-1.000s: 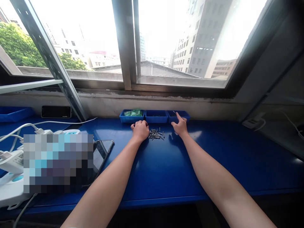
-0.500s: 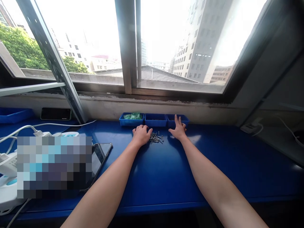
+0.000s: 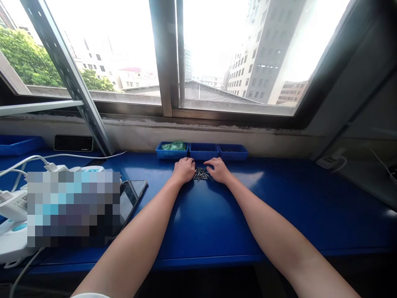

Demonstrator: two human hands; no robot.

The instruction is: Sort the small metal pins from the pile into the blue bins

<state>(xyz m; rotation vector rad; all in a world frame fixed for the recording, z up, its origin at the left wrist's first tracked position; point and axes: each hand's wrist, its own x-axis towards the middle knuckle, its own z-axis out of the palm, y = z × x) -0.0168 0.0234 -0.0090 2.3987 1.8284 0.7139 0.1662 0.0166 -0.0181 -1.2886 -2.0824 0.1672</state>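
Observation:
A small pile of dark metal screws (image 3: 201, 174) lies on the blue worktop (image 3: 211, 219), just in front of three small blue bins. My left hand (image 3: 184, 170) rests curled at the pile's left edge. My right hand (image 3: 218, 169) sits at the pile's right edge, fingers bent down onto the screws. Whether either hand pinches a screw is hidden by the fingers. The left bin (image 3: 172, 150) holds green parts. The middle bin (image 3: 204, 151) and the right bin (image 3: 233, 152) show a few small dark parts.
A smartphone (image 3: 132, 198) lies at the left, beside a blurred patch and white power strips (image 3: 14, 238) with cables. Another dark phone (image 3: 73, 143) leans on the wall under the window. A white adapter (image 3: 328, 162) lies at the far right.
My right hand has come back from the right bin to the right edge of the screw pile. My left hand has stayed at the pile's left side.

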